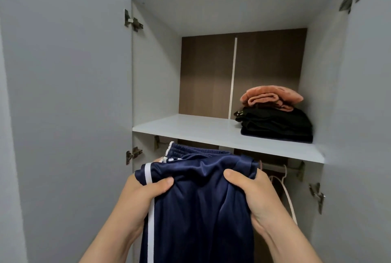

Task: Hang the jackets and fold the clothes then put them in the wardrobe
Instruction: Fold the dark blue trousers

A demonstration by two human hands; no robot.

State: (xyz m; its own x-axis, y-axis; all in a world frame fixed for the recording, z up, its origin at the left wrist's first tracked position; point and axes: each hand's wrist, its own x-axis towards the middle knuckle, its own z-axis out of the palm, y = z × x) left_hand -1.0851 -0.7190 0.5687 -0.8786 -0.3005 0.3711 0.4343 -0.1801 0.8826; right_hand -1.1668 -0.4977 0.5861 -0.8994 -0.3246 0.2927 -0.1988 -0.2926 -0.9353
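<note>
Gripping folded navy trousers (196, 190) at each side, thumbs curled over the cloth, the left hand (146, 193) and right hand (256, 197) hold them just below the wardrobe (154, 72) shelf (186, 127), likely needing a lift onto it, beside the stacked clothes (275, 125)

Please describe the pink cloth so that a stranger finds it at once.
In the wardrobe, look at the right end of the middle shelf. A pile of black folded clothes lies there; the pink cloth sits on top, the only warm colour.
</note>
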